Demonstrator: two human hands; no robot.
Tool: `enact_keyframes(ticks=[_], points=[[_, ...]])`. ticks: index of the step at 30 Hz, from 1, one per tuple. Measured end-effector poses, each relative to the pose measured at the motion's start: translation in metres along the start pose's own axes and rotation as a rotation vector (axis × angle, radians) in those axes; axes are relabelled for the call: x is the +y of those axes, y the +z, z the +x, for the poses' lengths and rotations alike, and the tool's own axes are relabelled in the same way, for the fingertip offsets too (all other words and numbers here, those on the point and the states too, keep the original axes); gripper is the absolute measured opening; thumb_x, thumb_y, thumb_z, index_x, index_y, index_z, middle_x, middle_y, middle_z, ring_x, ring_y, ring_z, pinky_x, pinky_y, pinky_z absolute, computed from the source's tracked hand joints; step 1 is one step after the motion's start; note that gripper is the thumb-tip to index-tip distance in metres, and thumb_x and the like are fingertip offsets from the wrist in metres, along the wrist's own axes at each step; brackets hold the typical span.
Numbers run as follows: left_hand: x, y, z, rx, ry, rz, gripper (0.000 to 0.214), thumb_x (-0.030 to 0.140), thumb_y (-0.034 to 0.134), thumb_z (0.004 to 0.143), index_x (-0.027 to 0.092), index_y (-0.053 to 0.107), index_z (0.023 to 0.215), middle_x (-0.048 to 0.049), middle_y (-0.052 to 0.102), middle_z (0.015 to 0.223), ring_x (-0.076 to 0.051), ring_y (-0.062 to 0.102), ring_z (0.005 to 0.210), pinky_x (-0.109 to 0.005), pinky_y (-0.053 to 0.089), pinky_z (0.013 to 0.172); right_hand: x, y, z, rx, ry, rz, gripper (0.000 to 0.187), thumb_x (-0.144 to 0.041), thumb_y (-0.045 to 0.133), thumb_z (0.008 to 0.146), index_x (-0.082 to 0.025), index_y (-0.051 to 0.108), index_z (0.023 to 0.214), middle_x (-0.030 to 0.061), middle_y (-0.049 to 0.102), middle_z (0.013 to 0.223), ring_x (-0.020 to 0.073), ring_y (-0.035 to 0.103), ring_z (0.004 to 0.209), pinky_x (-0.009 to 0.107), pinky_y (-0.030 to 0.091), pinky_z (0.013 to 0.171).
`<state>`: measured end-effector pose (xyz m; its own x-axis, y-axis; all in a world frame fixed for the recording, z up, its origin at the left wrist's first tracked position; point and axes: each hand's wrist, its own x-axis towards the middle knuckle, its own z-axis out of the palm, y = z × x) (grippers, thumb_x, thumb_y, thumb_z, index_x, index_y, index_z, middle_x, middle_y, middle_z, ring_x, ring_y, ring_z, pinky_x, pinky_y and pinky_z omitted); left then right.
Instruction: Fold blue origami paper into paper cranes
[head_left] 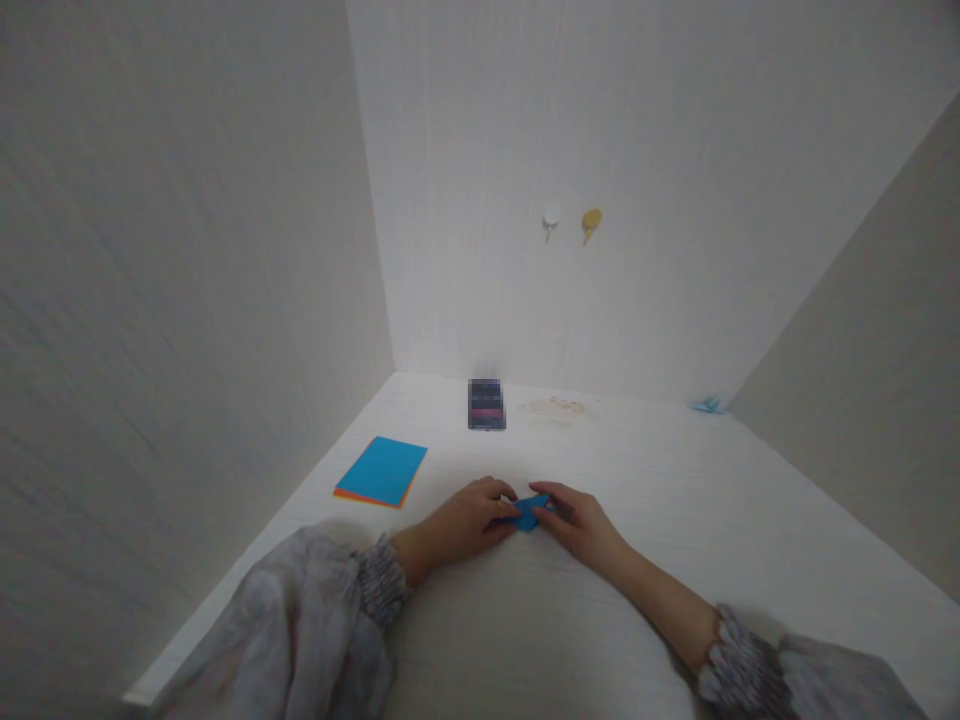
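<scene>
A small folded piece of blue paper (529,513) lies on the white table (675,520) between my two hands. My left hand (465,520) pinches its left side with curled fingers. My right hand (577,522) presses and pinches its right side, fingers bent over the paper. Both wrists rest on the tabletop. Most of the paper is hidden under my fingertips.
A stack of coloured paper sheets (382,471), blue on top with orange beneath, lies to the left. A dark small object (487,404) stands by the back wall. A blue paper scrap (707,405) sits in the far right corner. Two wall hooks (572,222) hang above.
</scene>
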<state>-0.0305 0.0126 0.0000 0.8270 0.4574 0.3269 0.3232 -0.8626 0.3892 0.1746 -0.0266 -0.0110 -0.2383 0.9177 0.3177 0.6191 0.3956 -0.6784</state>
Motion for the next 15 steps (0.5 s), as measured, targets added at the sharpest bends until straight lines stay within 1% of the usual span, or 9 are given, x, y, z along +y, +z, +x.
enact_keyframes(ticks=[3,5,7,11,13,15], points=[[-0.0045,0.0036,0.0,0.033,-0.049,-0.028,0.019,0.025,0.052,0.08,0.021,0.061,0.096,-0.0053,0.054,0.103,-0.017,0.049,0.096,-0.03,0.04,0.085,-0.0056,0.0035,0.0018,0.02,0.05,-0.031,0.017,-0.028,0.052,0.076,-0.017,0.061,0.086,0.0033,0.064,0.074,0.0164,0.058,0.065,0.027,0.046,0.058],[-0.006,0.0048,0.0001,0.055,-0.092,-0.06,0.017,0.025,0.053,0.078,0.02,0.062,0.093,-0.0052,0.054,0.101,-0.017,0.049,0.095,-0.029,0.04,0.084,-0.0082,0.0035,0.0022,0.015,0.074,-0.035,0.013,-0.026,0.052,0.075,-0.018,0.061,0.079,0.0014,0.062,0.067,0.0145,0.054,0.056,0.025,0.043,0.051],[-0.0062,0.0048,0.0007,0.068,-0.151,-0.099,0.02,0.027,0.055,0.077,0.019,0.061,0.094,-0.0053,0.054,0.099,-0.017,0.05,0.092,-0.029,0.041,0.082,-0.0083,0.0027,0.0023,0.013,0.095,-0.019,0.011,-0.025,0.052,0.074,-0.018,0.06,0.075,0.0,0.06,0.063,0.0128,0.051,0.052,0.023,0.04,0.048],[-0.0061,0.0041,0.0024,0.065,-0.276,-0.169,0.041,0.031,0.06,0.073,0.017,0.053,0.111,-0.0064,0.054,0.097,-0.017,0.051,0.088,-0.029,0.043,0.078,-0.0028,0.0032,0.0019,-0.009,0.137,0.024,0.01,-0.024,0.054,0.072,-0.018,0.061,0.075,-0.0015,0.058,0.061,0.0115,0.048,0.051,0.022,0.038,0.049],[-0.007,0.0045,0.0029,0.052,-0.292,-0.179,0.039,0.03,0.06,0.073,0.017,0.054,0.11,-0.0067,0.054,0.097,-0.018,0.051,0.089,-0.029,0.042,0.079,-0.0003,0.0049,0.0018,-0.024,0.153,0.058,0.01,-0.024,0.054,0.072,-0.018,0.061,0.075,-0.0014,0.059,0.061,0.0115,0.049,0.052,0.022,0.038,0.05],[-0.008,0.0049,0.003,0.039,-0.289,-0.18,0.03,0.027,0.059,0.074,0.017,0.059,0.102,-0.0062,0.054,0.097,-0.017,0.051,0.089,-0.028,0.041,0.079,0.0009,0.0064,0.0018,-0.029,0.166,0.093,0.011,-0.026,0.054,0.072,-0.017,0.061,0.075,-0.001,0.059,0.061,0.012,0.05,0.053,0.023,0.039,0.051]])
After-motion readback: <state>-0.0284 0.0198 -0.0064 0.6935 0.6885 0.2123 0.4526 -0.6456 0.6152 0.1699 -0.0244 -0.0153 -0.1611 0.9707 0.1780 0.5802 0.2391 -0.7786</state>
